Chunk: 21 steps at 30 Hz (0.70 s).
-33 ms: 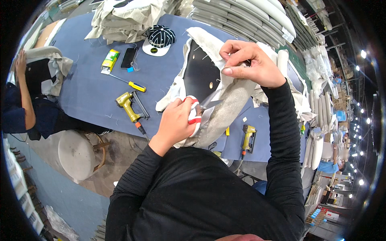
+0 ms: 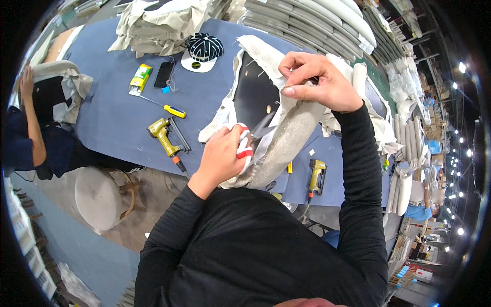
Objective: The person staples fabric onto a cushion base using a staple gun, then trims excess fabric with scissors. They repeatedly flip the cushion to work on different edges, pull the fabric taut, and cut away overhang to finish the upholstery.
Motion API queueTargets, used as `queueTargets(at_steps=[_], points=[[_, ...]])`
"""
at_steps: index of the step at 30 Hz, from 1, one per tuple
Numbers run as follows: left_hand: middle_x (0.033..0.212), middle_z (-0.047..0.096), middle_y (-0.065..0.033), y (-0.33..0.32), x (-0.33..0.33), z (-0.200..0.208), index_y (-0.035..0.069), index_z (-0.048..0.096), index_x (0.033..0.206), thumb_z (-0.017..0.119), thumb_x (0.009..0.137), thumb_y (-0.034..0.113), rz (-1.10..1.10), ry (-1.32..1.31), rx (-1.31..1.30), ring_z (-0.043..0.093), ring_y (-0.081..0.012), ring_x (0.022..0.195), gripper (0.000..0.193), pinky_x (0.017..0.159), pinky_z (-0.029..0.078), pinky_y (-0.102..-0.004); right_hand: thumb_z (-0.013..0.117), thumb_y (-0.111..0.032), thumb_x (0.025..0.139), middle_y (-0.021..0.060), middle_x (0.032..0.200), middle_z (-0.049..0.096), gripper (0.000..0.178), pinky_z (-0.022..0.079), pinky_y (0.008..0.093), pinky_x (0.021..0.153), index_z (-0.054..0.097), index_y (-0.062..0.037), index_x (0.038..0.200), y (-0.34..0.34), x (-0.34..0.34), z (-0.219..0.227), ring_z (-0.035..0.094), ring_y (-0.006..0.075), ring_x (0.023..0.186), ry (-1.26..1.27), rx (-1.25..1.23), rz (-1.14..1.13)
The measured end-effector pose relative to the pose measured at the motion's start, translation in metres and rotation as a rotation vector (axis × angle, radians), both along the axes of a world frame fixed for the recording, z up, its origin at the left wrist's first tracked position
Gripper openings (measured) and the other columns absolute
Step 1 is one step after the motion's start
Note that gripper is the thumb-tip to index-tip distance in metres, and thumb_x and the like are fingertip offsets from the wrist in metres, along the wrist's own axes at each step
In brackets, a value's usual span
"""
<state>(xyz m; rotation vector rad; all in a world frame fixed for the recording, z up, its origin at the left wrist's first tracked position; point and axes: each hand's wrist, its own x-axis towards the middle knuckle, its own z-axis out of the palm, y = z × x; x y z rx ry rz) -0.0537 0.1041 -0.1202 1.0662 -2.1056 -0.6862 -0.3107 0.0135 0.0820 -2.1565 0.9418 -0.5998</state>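
Note:
In my left hand (image 2: 222,153), closed round the handles, is a pair of scissors (image 2: 245,149) with red and white grips. Its metal blades point up and to the right, beside the fabric edge of an upholstered panel (image 2: 291,146). The panel lies tilted in front of me, with beige fabric wrapped over a padded rim and a black backing board (image 2: 254,84) showing in the middle. My right hand (image 2: 322,82) is closed in a pinch at the panel's far right edge, thumb and forefinger on the fabric.
Staple guns lie left (image 2: 166,135) and right (image 2: 316,176) on the blue table (image 2: 112,107). Also there are a screwdriver (image 2: 175,111), phone (image 2: 164,75), yellow-green packet (image 2: 140,78) and cap (image 2: 203,52). Panels are stacked behind. A co-worker's arm (image 2: 31,115) holds another panel; a round stool (image 2: 97,198) stands below.
My left hand has moved very slightly left, and the scissor blades sit at a steeper angle and look a little wider apart. My right hand and the panel have barely moved.

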Motion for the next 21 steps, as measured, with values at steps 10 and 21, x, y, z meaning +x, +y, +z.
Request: queueTargets(at_steps=[10, 21], points=[[0.089, 0.075, -0.0103, -0.023, 0.004, 0.032, 0.007, 0.065, 0.125, 0.082, 0.088, 0.031, -0.124, -0.149, -0.069, 0.069, -0.0331, 0.092, 0.047, 0.074, 0.055, -0.0470, 0.090, -0.024, 0.089, 0.0003, 0.093, 0.063, 0.027, 0.043, 0.0318, 0.077, 0.080, 0.0004, 0.087, -0.004, -0.004, 0.004, 0.056, 0.0132, 0.085, 0.063, 0.109, -0.006], [0.088, 0.075, -0.0109, -0.031, -0.011, 0.033, 0.006, 0.063, 0.128, 0.079, 0.093, 0.032, -0.201, -0.205, -0.066, 0.070, -0.0331, 0.092, 0.046, 0.076, 0.055, -0.0468, 0.090, -0.024, 0.088, -0.0002, 0.090, 0.063, 0.026, 0.038, 0.0318, 0.070, 0.081, 0.0003, 0.084, -0.010, -0.017, -0.010, 0.054, 0.0116, 0.080, -0.038, 0.083, 0.008]])
